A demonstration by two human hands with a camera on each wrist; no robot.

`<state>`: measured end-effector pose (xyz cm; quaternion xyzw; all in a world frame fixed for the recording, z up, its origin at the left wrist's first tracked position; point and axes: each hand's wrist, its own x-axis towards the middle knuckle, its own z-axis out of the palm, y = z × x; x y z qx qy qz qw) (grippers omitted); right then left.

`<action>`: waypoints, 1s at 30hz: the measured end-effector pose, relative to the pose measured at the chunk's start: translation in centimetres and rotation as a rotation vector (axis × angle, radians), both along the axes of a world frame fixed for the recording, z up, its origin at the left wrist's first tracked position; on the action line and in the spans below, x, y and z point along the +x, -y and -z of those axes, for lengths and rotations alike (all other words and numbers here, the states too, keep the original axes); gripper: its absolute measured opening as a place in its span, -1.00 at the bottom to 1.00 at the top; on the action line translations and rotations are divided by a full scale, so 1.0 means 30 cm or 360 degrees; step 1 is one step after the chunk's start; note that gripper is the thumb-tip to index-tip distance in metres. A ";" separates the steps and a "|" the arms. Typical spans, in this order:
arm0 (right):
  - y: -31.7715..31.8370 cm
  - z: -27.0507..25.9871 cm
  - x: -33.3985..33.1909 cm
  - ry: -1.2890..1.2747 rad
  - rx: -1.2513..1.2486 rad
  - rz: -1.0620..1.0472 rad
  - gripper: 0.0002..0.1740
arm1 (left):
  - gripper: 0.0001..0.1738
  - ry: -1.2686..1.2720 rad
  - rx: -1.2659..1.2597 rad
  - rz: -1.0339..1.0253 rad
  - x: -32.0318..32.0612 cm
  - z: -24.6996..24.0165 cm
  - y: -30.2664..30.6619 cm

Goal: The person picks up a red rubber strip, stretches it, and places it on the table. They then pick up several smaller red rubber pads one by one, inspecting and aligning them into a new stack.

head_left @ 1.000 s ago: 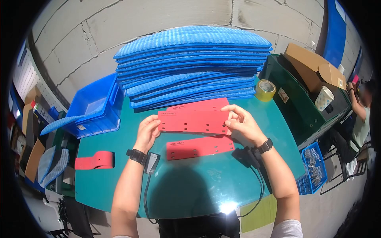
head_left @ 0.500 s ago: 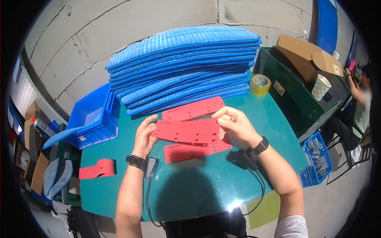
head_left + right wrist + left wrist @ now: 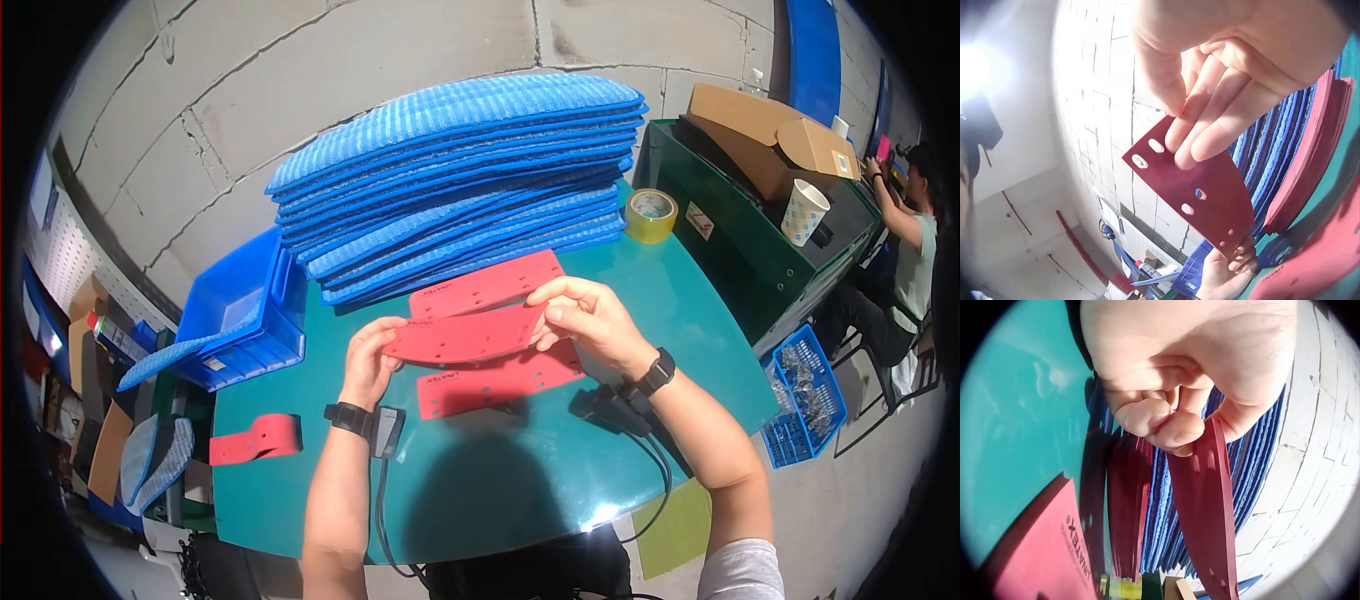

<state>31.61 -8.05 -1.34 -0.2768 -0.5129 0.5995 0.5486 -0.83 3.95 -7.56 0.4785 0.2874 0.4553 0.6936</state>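
Both hands hold a red perforated strip (image 3: 465, 336) raised over the table, its middle bowed downward. My left hand (image 3: 370, 358) pinches one end between thumb and curled fingers. At the other end, my right hand (image 3: 590, 325) pinches the strip near its oval holes, which show large in the right wrist view. Behind it lies a stack of red strips (image 3: 490, 283), seen edge-on as several layers in the right wrist view. Nearer me, another red strip (image 3: 450, 397) with black LINATEX lettering lies on the green table (image 3: 560, 470), partly covered by the held one.
A tall stack of blue textured pads (image 3: 450, 190) stands at the back. Beside it are a blue bin (image 3: 250, 320) and a tape roll (image 3: 651, 216). A looped red strip (image 3: 260, 440) lies at left. A person (image 3: 900, 230) sits beyond the green cabinet (image 3: 720, 220).
The held strip has come down toward me from over the back stack and now bows and tilts more, its lettering mostly turned away. Both hands keep their pinch. The head view has shifted slightly.
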 end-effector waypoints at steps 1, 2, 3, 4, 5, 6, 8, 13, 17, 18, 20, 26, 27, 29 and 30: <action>0.000 0.002 0.000 -0.0004 0.0015 0.0010 -0.73 | -0.76 0.0000 -0.0004 -0.0001 0.000 0.002 -0.002; -0.001 0.004 0.001 -0.0007 0.0030 0.0021 -0.73 | -0.77 0.0001 -0.0009 -0.0002 0.000 0.003 -0.002; -0.006 0.011 0.002 -0.0006 0.0030 0.0021 -0.73 | -0.77 0.0002 -0.0009 -0.0001 0.000 0.003 -0.002; -0.013 0.020 0.002 -0.0064 0.0017 0.0065 -0.73 | -0.77 0.0004 0.0001 0.0013 0.000 0.003 -0.002; -0.021 0.029 0.003 -0.0123 0.0004 0.0107 -0.74 | -0.77 0.0005 0.0011 0.0026 -0.001 0.003 -0.002; -0.027 0.035 0.005 -0.0121 0.0004 0.0104 -0.74 | -0.77 0.0007 0.0010 0.0024 0.000 -0.001 0.001; -0.037 0.048 0.011 -0.0260 0.0002 0.0124 -0.74 | -0.78 0.0013 -0.0007 0.0014 0.006 -0.009 0.008; -0.060 0.071 0.025 -0.0425 -0.0062 0.0167 -0.72 | -0.77 0.0031 -0.0014 0.0020 0.008 -0.006 0.005; -0.078 0.083 0.042 -0.0525 -0.0056 0.0247 -0.69 | -0.75 0.0129 -0.0071 0.0117 0.021 -0.021 0.020; -0.083 0.091 0.049 -0.0537 -0.0069 0.0270 -0.66 | -0.75 0.0132 -0.0072 0.0113 0.026 -0.023 0.024; -0.088 0.096 0.056 -0.0536 -0.0037 0.0291 -0.64 | -0.75 0.0208 -0.0126 0.0159 0.035 -0.026 0.031; -0.101 0.110 0.062 -0.0560 -0.0035 0.0373 -0.59 | -0.79 0.0339 -0.0234 0.0171 0.058 -0.033 0.045; -0.102 0.108 0.059 -0.0529 -0.0063 0.0440 -0.62 | -0.79 0.0344 -0.0235 0.0167 0.061 -0.034 0.046; -0.104 0.108 0.058 -0.0492 -0.0093 0.0499 -0.64 | -0.82 0.0398 -0.0265 0.0247 0.064 -0.034 0.049; -0.106 0.111 0.063 -0.0488 -0.0096 0.0487 -0.67 | -0.82 0.0405 -0.0265 0.0239 0.068 -0.036 0.052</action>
